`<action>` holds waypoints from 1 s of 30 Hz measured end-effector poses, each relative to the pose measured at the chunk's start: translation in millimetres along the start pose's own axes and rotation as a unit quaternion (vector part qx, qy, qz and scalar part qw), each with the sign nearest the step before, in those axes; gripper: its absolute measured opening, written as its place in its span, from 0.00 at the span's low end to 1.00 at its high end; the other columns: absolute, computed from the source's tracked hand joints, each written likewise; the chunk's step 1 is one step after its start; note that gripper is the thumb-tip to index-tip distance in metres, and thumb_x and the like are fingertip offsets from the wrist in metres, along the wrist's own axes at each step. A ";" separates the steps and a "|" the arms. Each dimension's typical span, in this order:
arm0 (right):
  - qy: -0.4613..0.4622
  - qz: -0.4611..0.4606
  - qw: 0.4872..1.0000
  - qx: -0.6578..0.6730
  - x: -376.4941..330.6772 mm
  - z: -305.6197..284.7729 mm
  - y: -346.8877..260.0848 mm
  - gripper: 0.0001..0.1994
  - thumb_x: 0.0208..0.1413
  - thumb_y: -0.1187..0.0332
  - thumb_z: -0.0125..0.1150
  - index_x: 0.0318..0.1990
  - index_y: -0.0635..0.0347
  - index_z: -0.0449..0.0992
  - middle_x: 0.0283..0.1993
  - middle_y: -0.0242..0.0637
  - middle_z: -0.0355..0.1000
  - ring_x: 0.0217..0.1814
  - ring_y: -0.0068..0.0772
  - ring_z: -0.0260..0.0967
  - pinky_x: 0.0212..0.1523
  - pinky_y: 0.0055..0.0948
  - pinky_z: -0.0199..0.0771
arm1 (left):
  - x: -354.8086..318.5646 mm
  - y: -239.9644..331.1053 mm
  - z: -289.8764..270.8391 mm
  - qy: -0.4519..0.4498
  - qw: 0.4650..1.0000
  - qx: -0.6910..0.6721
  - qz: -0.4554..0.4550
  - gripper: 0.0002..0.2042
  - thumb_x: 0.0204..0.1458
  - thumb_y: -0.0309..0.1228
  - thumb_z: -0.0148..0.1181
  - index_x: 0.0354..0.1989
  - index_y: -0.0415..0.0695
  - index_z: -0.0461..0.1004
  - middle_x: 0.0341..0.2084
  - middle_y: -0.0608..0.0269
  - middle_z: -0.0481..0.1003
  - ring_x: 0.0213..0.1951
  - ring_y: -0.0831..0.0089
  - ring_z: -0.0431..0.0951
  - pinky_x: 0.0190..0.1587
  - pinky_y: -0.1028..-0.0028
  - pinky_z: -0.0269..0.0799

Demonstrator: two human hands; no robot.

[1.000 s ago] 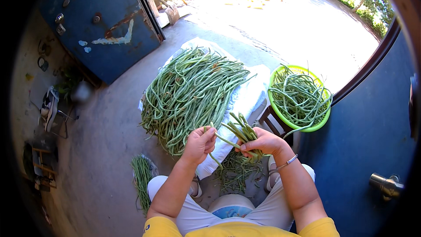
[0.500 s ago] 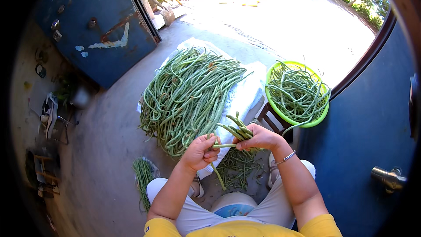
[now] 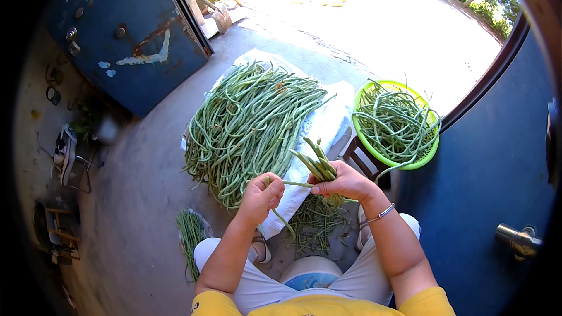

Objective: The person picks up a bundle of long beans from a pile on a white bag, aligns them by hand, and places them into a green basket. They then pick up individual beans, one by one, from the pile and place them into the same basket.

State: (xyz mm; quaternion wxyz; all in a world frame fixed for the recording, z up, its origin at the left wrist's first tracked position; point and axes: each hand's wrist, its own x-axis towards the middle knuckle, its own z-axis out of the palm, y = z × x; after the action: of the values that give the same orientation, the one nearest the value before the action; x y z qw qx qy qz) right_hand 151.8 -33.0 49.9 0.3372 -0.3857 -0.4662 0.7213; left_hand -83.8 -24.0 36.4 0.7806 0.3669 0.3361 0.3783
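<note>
My right hand [image 3: 346, 183] is closed around a bunch of short green bean pieces [image 3: 319, 165], their cut ends sticking up past the fingers. My left hand [image 3: 261, 198] pinches a long bean [image 3: 296, 184]. That bean stretches across to my right thumb, and its loose end hangs below my left hand. Just beyond my hands, a big heap of long green beans [image 3: 252, 123] lies on a white sack [image 3: 316, 140]. Between my feet, a pile of thin bean scraps [image 3: 319, 225] is on the floor.
A lime-green basket [image 3: 432, 151] of long beans rests on a dark stool [image 3: 362, 158] at right. Another bunch of thin green stalks [image 3: 188, 237] lies by my left knee. Blue doors flank me, the left door [image 3: 123, 35] and the right door [image 3: 480, 181].
My left hand has shifted slightly left and up, away from the right, so more of the bean spans the gap. The right hand keeps its bunch, its pieces now pointing more upward.
</note>
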 end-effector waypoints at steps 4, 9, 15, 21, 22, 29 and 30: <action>-0.032 0.032 0.999 0.002 -1.2 0.0 -1.3 0.12 0.44 0.73 0.65 0.38 0.62 0.74 0.29 0.28 0.71 0.26 0.16 0.64 0.27 0.17 0.66 | 2.8 0.6 3.6 0.030 0.999 0.028 0.008 0.05 0.55 0.29 0.50 0.31 0.41 0.68 0.19 0.66 0.68 0.13 0.87 0.57 0.15 0.86 0.50; -0.092 0.046 0.994 0.029 2.4 3.4 7.2 0.12 0.46 0.73 0.64 0.40 0.64 0.73 0.32 0.30 0.72 0.26 0.18 0.65 0.26 0.19 0.67 | 4.2 -0.7 4.6 0.030 0.998 0.047 0.033 0.05 0.55 0.28 0.50 0.34 0.40 0.69 0.22 0.66 0.69 0.13 0.87 0.57 0.15 0.86 0.51; -0.107 0.059 0.989 0.078 5.1 5.5 15.9 0.10 0.51 0.70 0.59 0.39 0.66 0.73 0.29 0.33 0.72 0.26 0.20 0.67 0.26 0.19 0.68 | 4.2 2.8 7.9 0.031 0.999 0.018 0.037 0.06 0.55 0.28 0.49 0.37 0.39 0.69 0.22 0.66 0.69 0.13 0.87 0.57 0.15 0.86 0.51; -0.075 0.059 0.988 0.120 2.1 6.3 8.2 0.11 0.54 0.67 0.55 0.38 0.68 0.73 0.25 0.35 0.71 0.24 0.20 0.68 0.26 0.18 0.68 | 9.3 10.8 1.2 0.036 0.994 -0.095 0.044 0.07 0.56 0.28 0.47 0.38 0.39 0.69 0.22 0.67 0.68 0.15 0.86 0.57 0.15 0.86 0.51; -0.070 0.062 0.988 0.126 2.2 4.7 7.8 0.11 0.54 0.67 0.55 0.39 0.68 0.73 0.25 0.35 0.72 0.23 0.21 0.68 0.26 0.18 0.68 | 9.0 11.2 -0.1 0.022 0.994 -0.095 0.042 0.07 0.56 0.27 0.47 0.39 0.39 0.69 0.22 0.67 0.68 0.16 0.86 0.59 0.15 0.87 0.51; 0.038 0.057 0.987 0.142 4.7 2.8 10.8 0.09 0.51 0.69 0.58 0.36 0.66 0.73 0.22 0.34 0.70 0.19 0.21 0.65 0.20 0.20 0.67 | 12.3 9.9 -0.2 0.027 0.992 -0.104 0.070 0.14 0.57 0.37 0.47 0.45 0.40 0.66 0.26 0.65 0.69 0.18 0.84 0.61 0.17 0.85 0.53; 0.066 0.053 0.985 0.153 5.3 -1.0 9.9 0.09 0.51 0.69 0.58 0.35 0.65 0.73 0.22 0.34 0.69 0.19 0.21 0.65 0.20 0.20 0.66 | 13.3 10.7 0.8 0.025 0.987 -0.139 0.070 0.17 0.56 0.41 0.46 0.46 0.40 0.65 0.27 0.64 0.70 0.19 0.83 0.61 0.17 0.84 0.54</action>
State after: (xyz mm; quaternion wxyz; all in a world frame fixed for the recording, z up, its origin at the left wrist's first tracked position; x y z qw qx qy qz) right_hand 149.0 -31.4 39.1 0.3837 -0.4004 -0.3065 0.7736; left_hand -80.3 -8.4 42.4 0.7869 0.2678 0.2732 0.4843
